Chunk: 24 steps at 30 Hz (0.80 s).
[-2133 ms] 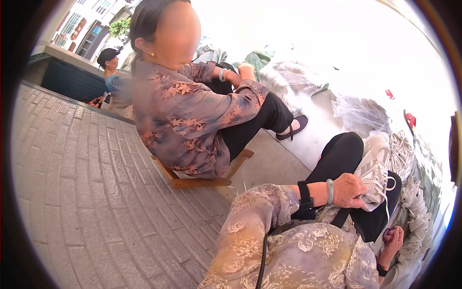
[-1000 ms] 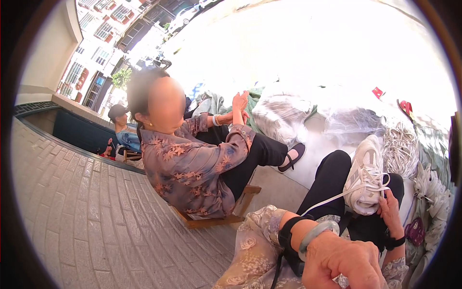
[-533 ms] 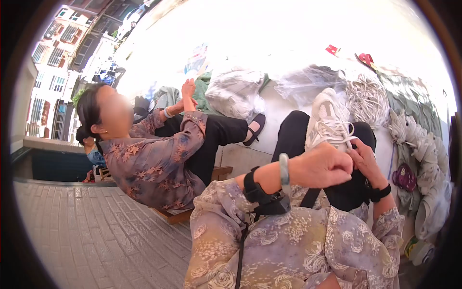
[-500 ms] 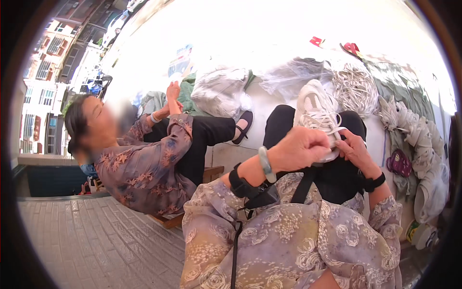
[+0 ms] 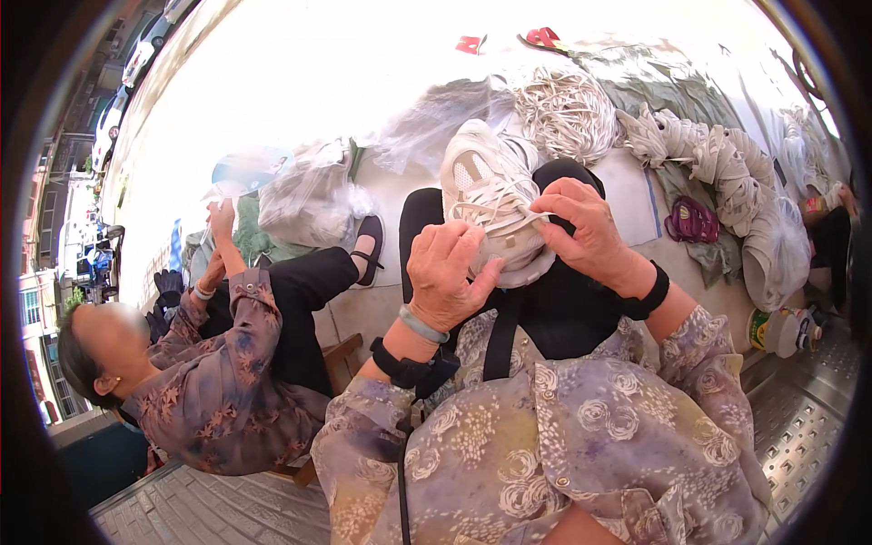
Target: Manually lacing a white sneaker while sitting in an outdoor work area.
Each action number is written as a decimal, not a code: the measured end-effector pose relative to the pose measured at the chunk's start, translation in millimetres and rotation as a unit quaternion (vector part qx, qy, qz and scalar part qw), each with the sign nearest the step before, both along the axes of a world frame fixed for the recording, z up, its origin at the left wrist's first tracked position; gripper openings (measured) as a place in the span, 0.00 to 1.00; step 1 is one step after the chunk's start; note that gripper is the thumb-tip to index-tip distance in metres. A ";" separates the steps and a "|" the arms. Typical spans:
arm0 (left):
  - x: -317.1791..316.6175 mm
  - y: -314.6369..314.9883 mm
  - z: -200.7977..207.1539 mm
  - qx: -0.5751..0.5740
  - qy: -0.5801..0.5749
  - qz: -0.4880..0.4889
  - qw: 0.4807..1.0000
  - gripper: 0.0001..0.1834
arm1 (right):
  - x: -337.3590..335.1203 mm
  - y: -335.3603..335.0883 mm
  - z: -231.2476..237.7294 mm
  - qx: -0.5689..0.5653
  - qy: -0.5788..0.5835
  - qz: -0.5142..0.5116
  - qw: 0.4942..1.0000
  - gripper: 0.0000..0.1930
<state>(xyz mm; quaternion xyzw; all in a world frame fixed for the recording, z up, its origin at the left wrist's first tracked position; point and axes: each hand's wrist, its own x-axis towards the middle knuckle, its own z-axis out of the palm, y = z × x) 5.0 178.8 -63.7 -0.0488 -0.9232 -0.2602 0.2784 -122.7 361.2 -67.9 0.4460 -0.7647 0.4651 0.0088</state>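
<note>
A pale sneaker (image 5: pixel 472 168) with white laces rests on my lap between my black-trousered knees, toe pointing away from me. At its right side my right hand (image 5: pixel 586 238) pinches a white shoelace (image 5: pixel 543 216) between thumb and fingers. My left hand (image 5: pixel 445 272) is at the shoe's left side, fingers curled in toward the thumb. What it holds, if anything, is hidden. The laces cross loosely over the tongue.
A heap of white laces (image 5: pixel 565 113) lies ahead. Tied pale shoes (image 5: pixel 718 163) curve along the right, near a purple shoe (image 5: pixel 692 220) and a jar (image 5: pixel 772 332). Left of them are plastic bags (image 5: pixel 313 195). A seated person (image 5: pixel 227 363) holds a round fan (image 5: pixel 250 170).
The view has swung to the right. My left hand has moved from over the laces to the shoe's left side, and my hands are farther apart. My right hand pulls a lace outward.
</note>
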 end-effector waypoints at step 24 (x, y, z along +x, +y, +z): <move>13.1 -10.7 -27.7 0.062 -0.073 0.073 0.993 0.17 | 9.2 -4.0 -34.7 0.111 -0.117 0.030 0.986 0.14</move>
